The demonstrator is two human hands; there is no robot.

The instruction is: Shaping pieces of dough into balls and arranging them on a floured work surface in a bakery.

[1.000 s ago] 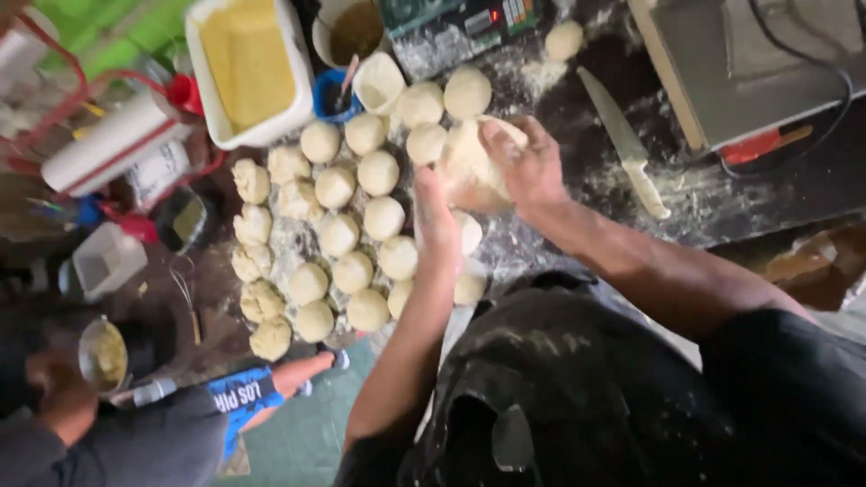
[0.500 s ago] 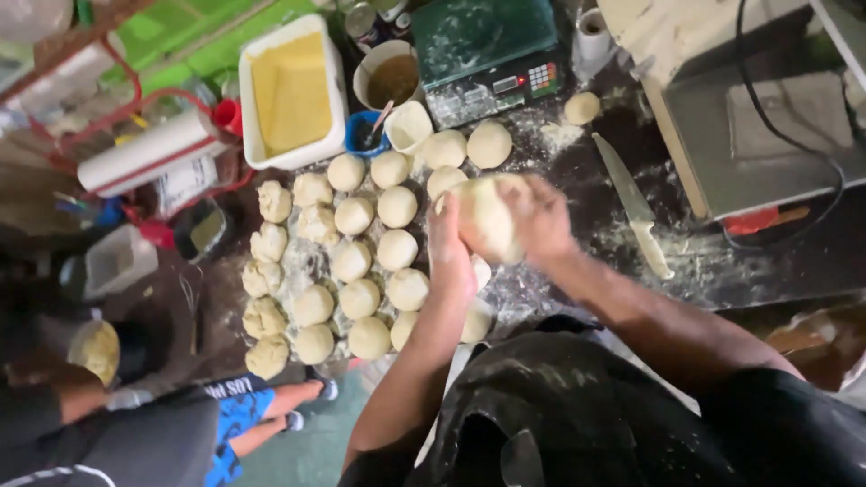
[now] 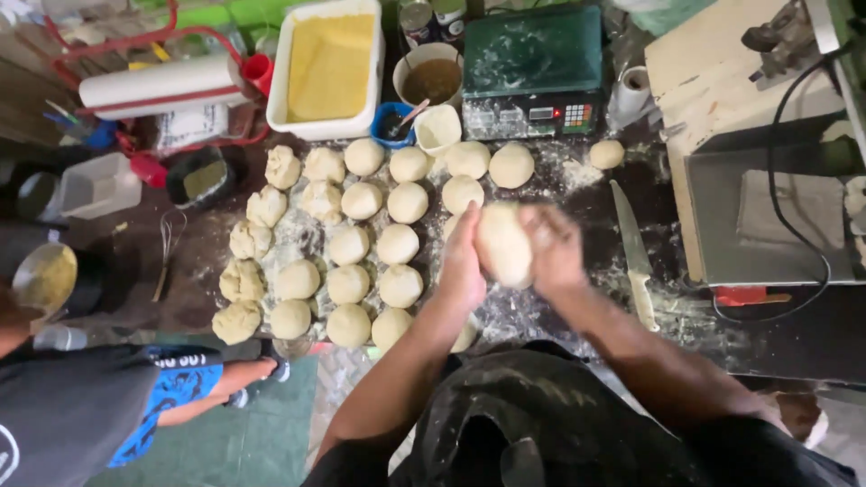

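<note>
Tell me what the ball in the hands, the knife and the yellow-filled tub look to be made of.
Ball between left hand and right hand: soft pale dough, matte and floury. Knife: probably steel blade, dulled by flour; light handle, material unclear. Tub: likely white plastic, smooth with rounded corners.

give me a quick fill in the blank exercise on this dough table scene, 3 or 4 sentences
1. Both hands press a single ball of ____ between them.
2. The knife lies on the floured table to the ____ of the hands.
3. The white tub at the back holds something ____ in colour.
4. The green scale stands to the ____ of the white tub.

Missing words: dough; right; yellow; right
</note>
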